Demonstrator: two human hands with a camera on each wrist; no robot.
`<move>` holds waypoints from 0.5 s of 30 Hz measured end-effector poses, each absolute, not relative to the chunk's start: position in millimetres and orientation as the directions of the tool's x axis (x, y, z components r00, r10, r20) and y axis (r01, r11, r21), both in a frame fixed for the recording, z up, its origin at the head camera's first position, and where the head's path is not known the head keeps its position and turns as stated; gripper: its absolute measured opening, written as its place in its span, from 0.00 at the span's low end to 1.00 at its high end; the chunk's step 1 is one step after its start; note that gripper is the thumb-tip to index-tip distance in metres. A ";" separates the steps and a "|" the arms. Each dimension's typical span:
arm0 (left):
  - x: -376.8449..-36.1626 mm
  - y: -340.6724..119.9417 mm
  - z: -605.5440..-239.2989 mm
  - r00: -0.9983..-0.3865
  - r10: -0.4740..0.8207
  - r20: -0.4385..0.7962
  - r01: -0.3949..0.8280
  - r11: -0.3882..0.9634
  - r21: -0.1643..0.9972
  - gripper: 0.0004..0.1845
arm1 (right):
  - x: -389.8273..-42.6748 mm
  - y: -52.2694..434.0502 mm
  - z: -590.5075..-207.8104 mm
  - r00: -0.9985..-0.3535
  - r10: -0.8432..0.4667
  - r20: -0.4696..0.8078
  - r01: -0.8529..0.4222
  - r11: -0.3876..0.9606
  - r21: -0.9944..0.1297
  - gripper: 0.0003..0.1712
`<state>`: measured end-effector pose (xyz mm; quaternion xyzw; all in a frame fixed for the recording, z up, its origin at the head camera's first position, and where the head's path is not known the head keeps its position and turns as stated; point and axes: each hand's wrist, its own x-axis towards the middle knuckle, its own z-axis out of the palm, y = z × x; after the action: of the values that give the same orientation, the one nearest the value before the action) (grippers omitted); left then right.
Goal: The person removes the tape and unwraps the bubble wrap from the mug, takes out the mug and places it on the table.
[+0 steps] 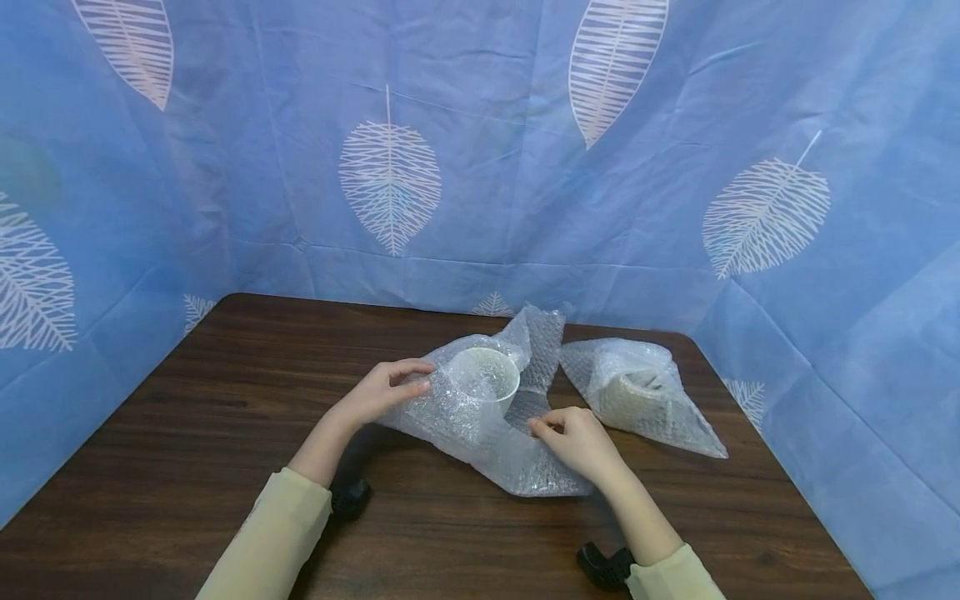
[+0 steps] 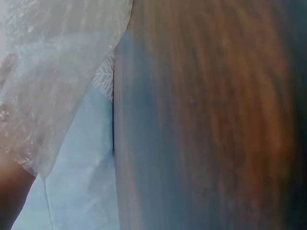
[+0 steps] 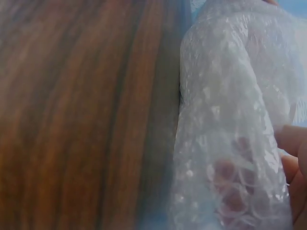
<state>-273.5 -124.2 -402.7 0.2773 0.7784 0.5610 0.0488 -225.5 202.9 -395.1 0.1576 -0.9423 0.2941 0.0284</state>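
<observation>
While the white paper cup (image 1: pixel 487 379) sat open-mouth-up on the clear sheet of bubble wrap (image 1: pixel 480 433), I had both hands at that sheet, one on each side. My left hand (image 1: pixel 382 392) lay against the cup's left flank, fingers curled over the wrap where it rose along the cup wall, thumb above and fingertips (image 1: pixel 416 387) pressing the plastic toward the rim. The cup was thus just right of that hand, touching it through the wrap. My right hand (image 1: pixel 573 437) was nearer to me and right of the cup, a little apart from it, pinching a fold of the same sheet between thumb and fingers; in the right wrist view my fingertips (image 3: pixel 230 184) showed pink through the bubbles, so the sheet was clamped between them. The left wrist view gave only a blurred edge of wrap (image 2: pixel 53 72) and wood.

All this lay on the dark brown wooden table (image 1: pixel 225 433), toward its far middle. Just right of the cup, close to the sheet's far flap, lay a second bundle already wrapped in bubble wrap (image 1: pixel 637 396), lying on its side. Behind the table hung a blue cloth with white leaf prints (image 1: pixel 390 183).
</observation>
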 end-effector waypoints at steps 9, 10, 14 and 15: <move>-280.5 -126.4 -402.4 -0.839 0.503 0.208 0.275 0.064 0.959 0.30 | -222.4 204.5 -397.4 -0.947 -0.296 0.129 -0.315 0.759 -0.570 0.06; -281.5 -126.6 -402.8 -0.841 0.501 0.204 0.263 0.050 0.963 0.30 | -222.1 205.1 -397.7 -0.945 -0.302 0.125 -0.317 0.758 -0.571 0.07; -285.0 -127.2 -404.1 -0.862 0.475 0.175 0.233 0.066 0.970 0.28 | -222.4 207.0 -398.9 -0.938 -0.332 0.096 -0.326 0.759 -0.564 0.12; -286.2 -127.2 -404.4 -0.870 0.466 0.163 0.221 0.073 0.972 0.28 | -222.7 207.8 -399.2 -0.937 -0.339 0.082 -0.324 0.761 -0.562 0.14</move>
<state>-286.2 -127.2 -404.4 0.2367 0.7261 0.6383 0.0959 -222.7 207.8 -399.2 0.1769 -0.9382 0.2973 -0.0124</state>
